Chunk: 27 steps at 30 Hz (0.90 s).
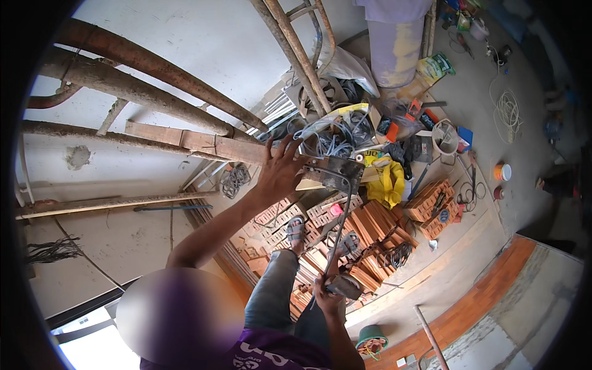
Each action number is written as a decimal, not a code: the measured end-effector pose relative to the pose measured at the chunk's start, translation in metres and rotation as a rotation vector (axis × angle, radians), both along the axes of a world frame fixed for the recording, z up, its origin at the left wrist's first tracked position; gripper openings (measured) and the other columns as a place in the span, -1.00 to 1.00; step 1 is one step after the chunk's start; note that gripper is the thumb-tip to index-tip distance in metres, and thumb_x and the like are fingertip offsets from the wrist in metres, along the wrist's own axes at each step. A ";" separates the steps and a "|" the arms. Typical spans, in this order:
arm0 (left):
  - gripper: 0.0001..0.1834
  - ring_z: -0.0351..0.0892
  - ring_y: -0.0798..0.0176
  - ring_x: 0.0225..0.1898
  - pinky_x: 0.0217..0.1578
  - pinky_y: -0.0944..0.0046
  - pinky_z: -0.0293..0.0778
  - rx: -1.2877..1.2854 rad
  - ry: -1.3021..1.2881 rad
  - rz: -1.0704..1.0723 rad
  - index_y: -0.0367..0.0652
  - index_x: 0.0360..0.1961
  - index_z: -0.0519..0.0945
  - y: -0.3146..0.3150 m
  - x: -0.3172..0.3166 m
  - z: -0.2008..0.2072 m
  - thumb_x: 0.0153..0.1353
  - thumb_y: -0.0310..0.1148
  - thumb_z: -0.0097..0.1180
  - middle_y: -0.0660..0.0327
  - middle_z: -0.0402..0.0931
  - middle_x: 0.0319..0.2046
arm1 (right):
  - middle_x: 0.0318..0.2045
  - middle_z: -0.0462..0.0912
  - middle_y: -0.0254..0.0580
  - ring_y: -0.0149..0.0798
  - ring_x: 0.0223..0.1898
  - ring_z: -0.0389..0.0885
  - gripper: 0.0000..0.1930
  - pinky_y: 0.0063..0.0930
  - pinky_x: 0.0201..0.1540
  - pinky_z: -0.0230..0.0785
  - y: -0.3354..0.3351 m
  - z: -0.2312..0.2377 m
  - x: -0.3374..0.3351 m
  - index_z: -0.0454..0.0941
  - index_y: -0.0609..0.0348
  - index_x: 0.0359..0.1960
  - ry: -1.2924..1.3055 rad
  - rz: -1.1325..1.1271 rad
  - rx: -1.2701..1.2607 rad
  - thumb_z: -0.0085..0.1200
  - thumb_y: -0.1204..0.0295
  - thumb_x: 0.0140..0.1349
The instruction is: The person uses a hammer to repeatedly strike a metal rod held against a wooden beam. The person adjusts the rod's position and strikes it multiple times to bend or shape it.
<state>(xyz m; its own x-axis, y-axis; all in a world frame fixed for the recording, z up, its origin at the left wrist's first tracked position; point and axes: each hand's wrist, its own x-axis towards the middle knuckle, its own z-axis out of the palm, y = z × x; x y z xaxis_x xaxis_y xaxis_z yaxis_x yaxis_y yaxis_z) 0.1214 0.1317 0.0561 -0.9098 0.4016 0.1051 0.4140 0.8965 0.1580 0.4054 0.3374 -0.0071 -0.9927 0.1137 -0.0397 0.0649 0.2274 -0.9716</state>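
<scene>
A long wooden beam [231, 148] runs from the left toward the middle, in front of my chest. My left hand [280, 169] rests on it near its right end, fingers spread and pressed against the wood. Beside those fingers a dark, rusty metal plate [340, 174] sits at the beam's end. A long thin dark metal rod [338, 237] comes down from this plate to my right hand [330, 297], which is closed around its lower part. A dark, rounded metal piece [345, 287] shows at that same hand; its kind is unclear.
Scaffold pipes [142, 92] cross at upper left. My sandalled feet stand among stacked hollow bricks [277, 219] and orange strips [376, 228]. Bags, cables and a yellow bag [390, 184] crowd the middle. A purple-wrapped column [398, 49] and a green bucket [372, 338] stand nearby.
</scene>
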 end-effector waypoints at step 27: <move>-0.76 -0.06 0.56 -0.66 -0.67 0.45 -0.10 1.527 -1.012 0.710 -0.04 -0.24 0.36 0.008 0.109 -0.028 0.47 -0.14 -0.20 0.49 0.05 -0.62 | -0.62 0.46 -0.22 -0.10 -0.52 0.52 -0.78 -0.20 -0.44 0.30 0.192 0.076 -0.269 0.44 0.09 -0.60 0.299 0.691 1.036 0.30 0.42 -0.08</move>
